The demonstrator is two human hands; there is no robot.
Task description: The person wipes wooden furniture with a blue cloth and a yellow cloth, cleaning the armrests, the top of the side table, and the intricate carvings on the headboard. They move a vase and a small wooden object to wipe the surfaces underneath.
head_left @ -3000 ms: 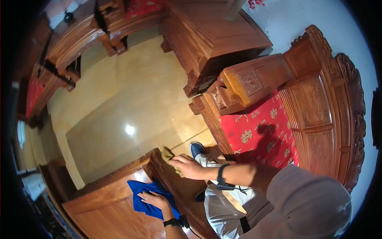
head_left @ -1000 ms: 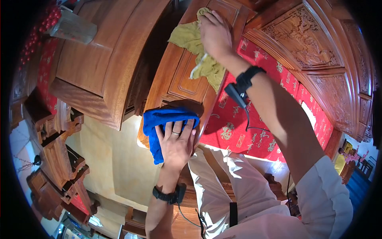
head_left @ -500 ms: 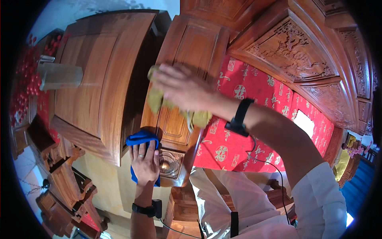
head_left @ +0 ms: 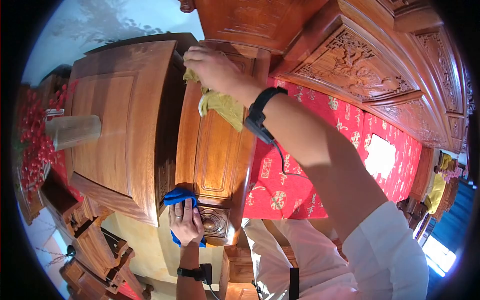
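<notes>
My right hand point(head_left: 212, 70) has its fingers wrapped round a yellow-green cloth point(head_left: 222, 107) at the far end of a narrow wooden top point(head_left: 215, 155). Part of the cloth hangs loose below the wrist across the panel. At the near end, my left hand point(head_left: 186, 223) lies over a blue cloth point(head_left: 180, 196), fingers pressing it down along the left edge. Beside that hand is a carved square with a round medallion point(head_left: 215, 222).
A wooden table point(head_left: 107, 130) stands at the left, bearing a translucent vase point(head_left: 75, 131) with red berries point(head_left: 35, 145). Red patterned cushions point(head_left: 280, 197) and a carved backrest point(head_left: 355, 65) are at the right. Thin cables run from both wristbands.
My right hand has moved up along the wooden top with the yellow-green cloth, its fingers now more curled. My left hand stays on the blue cloth; the view has shifted somewhat.
</notes>
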